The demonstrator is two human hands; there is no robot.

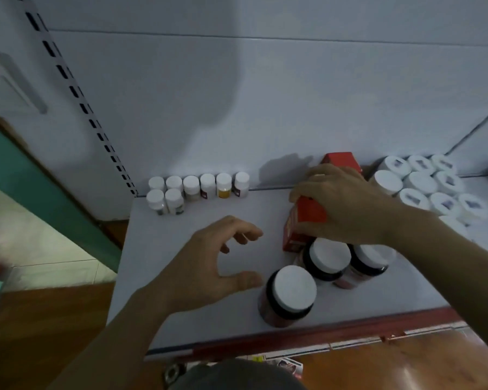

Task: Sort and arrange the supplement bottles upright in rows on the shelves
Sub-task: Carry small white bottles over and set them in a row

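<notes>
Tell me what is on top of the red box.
The right grip, a bare hand, lies over the red box, fingers curled round it. More red shows behind it by the back wall; the hand covers the join, so one box or two cannot be told.
</notes>
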